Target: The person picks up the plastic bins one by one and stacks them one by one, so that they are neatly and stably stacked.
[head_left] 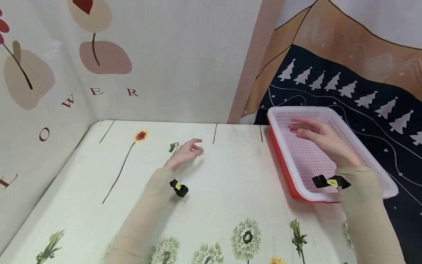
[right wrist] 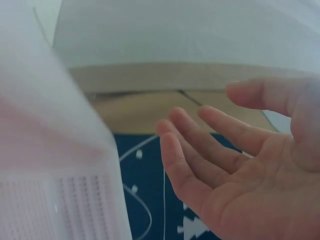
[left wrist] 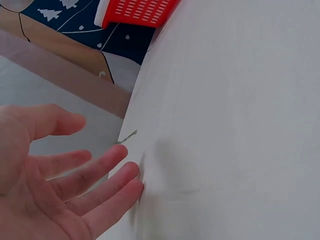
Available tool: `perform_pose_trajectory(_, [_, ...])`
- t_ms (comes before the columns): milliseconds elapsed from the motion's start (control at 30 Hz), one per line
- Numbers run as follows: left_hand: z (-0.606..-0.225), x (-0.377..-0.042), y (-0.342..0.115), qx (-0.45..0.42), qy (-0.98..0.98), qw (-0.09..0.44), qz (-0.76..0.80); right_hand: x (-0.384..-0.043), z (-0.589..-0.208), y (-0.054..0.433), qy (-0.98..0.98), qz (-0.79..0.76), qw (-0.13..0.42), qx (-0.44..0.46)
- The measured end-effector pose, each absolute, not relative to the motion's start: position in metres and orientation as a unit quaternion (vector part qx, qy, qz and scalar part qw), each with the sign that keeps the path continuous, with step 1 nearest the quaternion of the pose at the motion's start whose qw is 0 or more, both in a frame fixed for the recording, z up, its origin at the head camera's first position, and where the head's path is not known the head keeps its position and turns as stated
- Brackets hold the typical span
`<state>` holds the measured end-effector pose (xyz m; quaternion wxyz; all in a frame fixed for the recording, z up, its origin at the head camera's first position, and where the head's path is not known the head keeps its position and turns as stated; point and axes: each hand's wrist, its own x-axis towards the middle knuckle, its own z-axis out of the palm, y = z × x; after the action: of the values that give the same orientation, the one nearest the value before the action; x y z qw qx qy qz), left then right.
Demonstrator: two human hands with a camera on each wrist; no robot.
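Observation:
At the right end of the table sits a white perforated plastic basket (head_left: 306, 154), nested in a red one (head_left: 284, 163). My right hand (head_left: 324, 137) hovers over the white basket with loosely bent fingers and holds nothing. In the right wrist view, the pale basket wall (right wrist: 55, 150) fills the left side, beside the right hand (right wrist: 240, 165). Over the middle of the table, my left hand (head_left: 186, 153) hangs with its fingers spread and its palm bare. The left wrist view has the left hand (left wrist: 75, 175) low at the table's far edge, the red basket (left wrist: 142, 12) beyond.
A white cloth printed with flowers covers the table (head_left: 237, 176). Hanging fabric (head_left: 184, 62) rises behind it and along the left. At the right, a dark cloth with printed trees (head_left: 356, 84) borders the baskets. Each sleeve carries a small black wrist camera (head_left: 179, 189).

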<state>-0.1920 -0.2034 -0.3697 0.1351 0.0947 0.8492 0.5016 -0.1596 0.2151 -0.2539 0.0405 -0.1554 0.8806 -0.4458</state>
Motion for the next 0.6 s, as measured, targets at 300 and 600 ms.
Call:
perform_pose_trajectory(300, [-0.362, -0.194, -0.214, 0.111, 0.889, 0.097, 0.434, -0.163, -0.254, 0.176, 0.869, -0.46, 0.067, -0.166])
perform_pose_trajectory(600, [-0.359, -0.196, -0.217, 0.158, 0.932, 0.036, 0.323, -0.168, -0.26, 0.144, 0.864, -0.459, 0.091, -0.185])
